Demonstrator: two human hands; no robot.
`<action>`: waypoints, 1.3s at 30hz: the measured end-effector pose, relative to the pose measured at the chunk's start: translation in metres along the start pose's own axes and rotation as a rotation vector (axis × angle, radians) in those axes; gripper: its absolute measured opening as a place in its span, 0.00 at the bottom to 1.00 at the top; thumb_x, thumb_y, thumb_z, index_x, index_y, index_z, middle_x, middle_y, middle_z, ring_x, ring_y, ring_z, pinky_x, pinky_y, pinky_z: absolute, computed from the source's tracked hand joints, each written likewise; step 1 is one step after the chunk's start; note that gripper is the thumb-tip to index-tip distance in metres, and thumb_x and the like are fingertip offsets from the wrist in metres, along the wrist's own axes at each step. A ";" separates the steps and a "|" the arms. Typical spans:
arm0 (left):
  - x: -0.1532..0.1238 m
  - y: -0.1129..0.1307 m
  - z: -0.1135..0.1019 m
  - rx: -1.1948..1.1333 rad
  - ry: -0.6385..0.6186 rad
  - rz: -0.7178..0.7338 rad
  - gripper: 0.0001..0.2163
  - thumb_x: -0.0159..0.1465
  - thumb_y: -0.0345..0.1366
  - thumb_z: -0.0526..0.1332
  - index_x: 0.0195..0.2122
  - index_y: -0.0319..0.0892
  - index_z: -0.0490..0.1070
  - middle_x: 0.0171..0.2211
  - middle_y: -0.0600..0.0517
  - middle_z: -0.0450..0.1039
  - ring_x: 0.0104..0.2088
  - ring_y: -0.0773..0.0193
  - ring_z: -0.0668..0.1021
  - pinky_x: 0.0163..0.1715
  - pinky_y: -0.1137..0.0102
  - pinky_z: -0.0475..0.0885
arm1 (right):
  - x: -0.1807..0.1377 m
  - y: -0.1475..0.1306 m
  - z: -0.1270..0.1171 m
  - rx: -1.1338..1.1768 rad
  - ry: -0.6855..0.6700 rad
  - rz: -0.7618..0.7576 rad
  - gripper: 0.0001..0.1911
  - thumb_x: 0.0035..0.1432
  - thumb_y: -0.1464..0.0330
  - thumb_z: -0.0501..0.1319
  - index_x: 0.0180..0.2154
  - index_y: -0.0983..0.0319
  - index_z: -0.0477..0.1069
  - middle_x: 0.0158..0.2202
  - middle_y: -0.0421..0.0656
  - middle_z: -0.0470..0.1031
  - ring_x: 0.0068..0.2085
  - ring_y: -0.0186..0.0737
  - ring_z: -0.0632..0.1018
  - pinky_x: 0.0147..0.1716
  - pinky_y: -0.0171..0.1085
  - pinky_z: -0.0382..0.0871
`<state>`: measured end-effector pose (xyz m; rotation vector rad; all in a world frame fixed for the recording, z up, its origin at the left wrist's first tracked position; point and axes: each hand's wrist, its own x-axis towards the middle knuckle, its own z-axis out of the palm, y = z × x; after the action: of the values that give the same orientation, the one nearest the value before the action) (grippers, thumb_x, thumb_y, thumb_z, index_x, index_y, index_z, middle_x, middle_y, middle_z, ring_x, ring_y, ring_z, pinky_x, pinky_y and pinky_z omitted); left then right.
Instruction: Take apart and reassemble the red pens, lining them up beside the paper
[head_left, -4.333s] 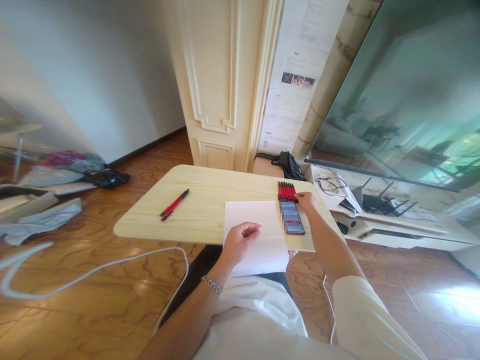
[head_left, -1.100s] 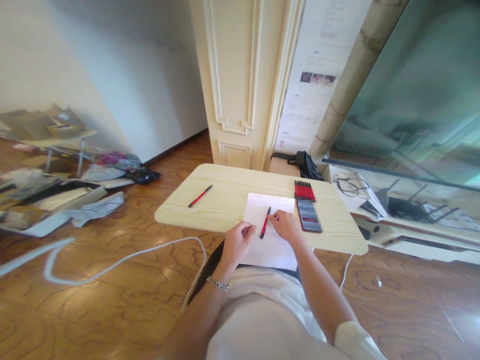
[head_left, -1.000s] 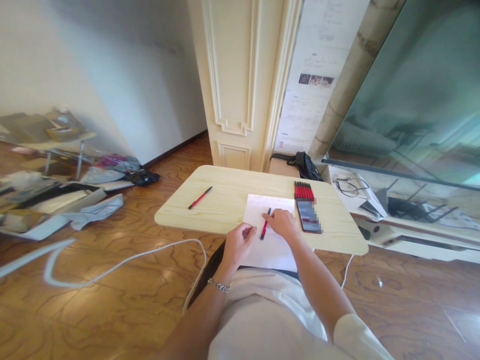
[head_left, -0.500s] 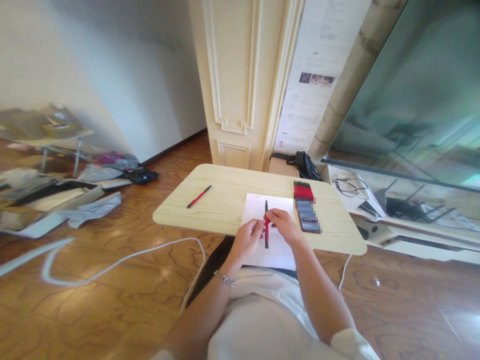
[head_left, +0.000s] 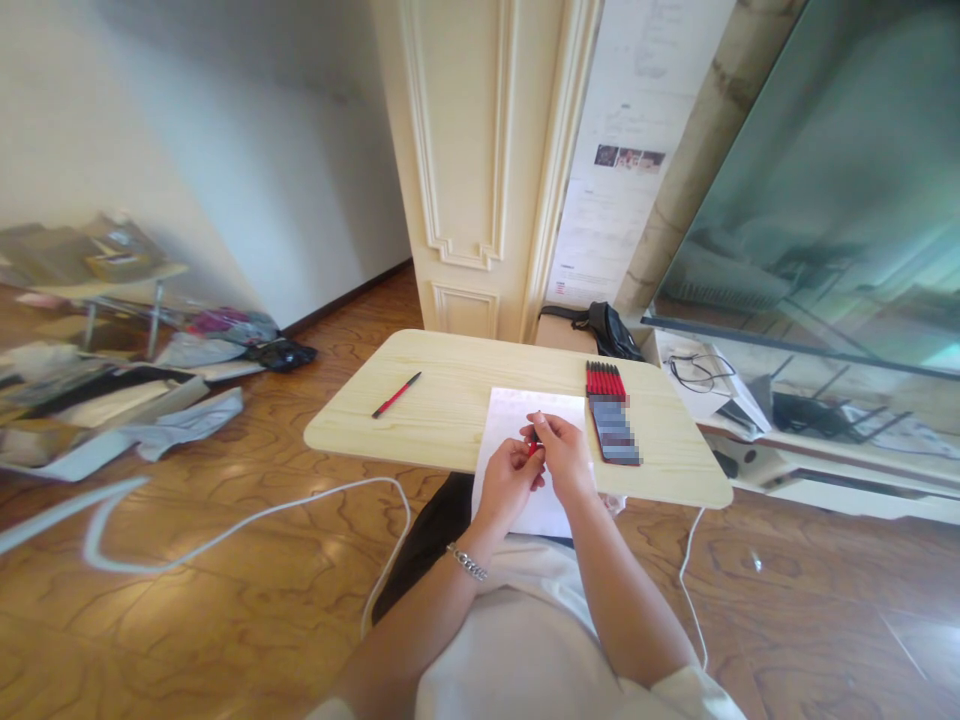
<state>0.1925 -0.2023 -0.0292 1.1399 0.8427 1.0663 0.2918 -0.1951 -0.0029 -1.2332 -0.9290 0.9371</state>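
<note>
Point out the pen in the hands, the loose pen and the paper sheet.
pen in hands (head_left: 533,447), head view, red barrel between the fingers
loose pen (head_left: 396,395), head view, mid-barrel
paper sheet (head_left: 510,412), head view, bare upper part

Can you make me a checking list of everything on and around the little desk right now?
Surface: pale wooden table, a white sheet of paper near its front edge.
Things in hand: left hand and right hand meet over the paper, both on a red pen, mostly hidden.
Other things: a row of red pens behind a dark flat item; one loose red pen far left.
Clutter: bags and papers on the floor.
Hands: both closed on the pen.
Cables: white cable across the floor.
Surroundings: cream door, glass panel.
</note>
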 end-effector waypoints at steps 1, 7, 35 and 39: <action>-0.001 0.000 0.001 0.064 0.008 0.025 0.14 0.58 0.47 0.62 0.32 0.41 0.66 0.19 0.56 0.69 0.18 0.69 0.71 0.19 0.74 0.63 | 0.000 0.000 0.003 -0.014 0.038 0.006 0.24 0.53 0.49 0.59 0.37 0.63 0.74 0.31 0.46 0.77 0.26 0.36 0.72 0.21 0.33 0.63; -0.005 0.003 0.001 0.295 0.031 0.087 0.17 0.61 0.48 0.56 0.22 0.41 0.67 0.17 0.55 0.65 0.19 0.68 0.67 0.19 0.73 0.56 | 0.000 0.010 0.015 0.019 0.127 -0.007 0.23 0.54 0.49 0.57 0.30 0.63 0.72 0.23 0.42 0.72 0.21 0.33 0.69 0.17 0.31 0.59; -0.007 -0.006 0.004 -0.326 -0.169 -0.158 0.17 0.58 0.49 0.61 0.28 0.37 0.69 0.24 0.51 0.69 0.20 0.71 0.69 0.21 0.73 0.61 | 0.002 0.013 -0.012 0.314 -0.155 0.209 0.21 0.54 0.52 0.60 0.40 0.63 0.72 0.32 0.45 0.76 0.20 0.31 0.70 0.13 0.29 0.58; -0.007 -0.007 0.002 -0.201 -0.097 -0.142 0.17 0.55 0.49 0.64 0.32 0.37 0.71 0.24 0.51 0.70 0.22 0.69 0.71 0.22 0.74 0.63 | 0.004 0.010 -0.010 0.202 -0.032 0.086 0.19 0.51 0.54 0.63 0.37 0.63 0.72 0.32 0.45 0.76 0.30 0.35 0.74 0.23 0.31 0.66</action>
<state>0.1935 -0.2097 -0.0351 0.9415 0.7122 0.9479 0.3019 -0.1942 -0.0138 -1.0955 -0.7903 1.0946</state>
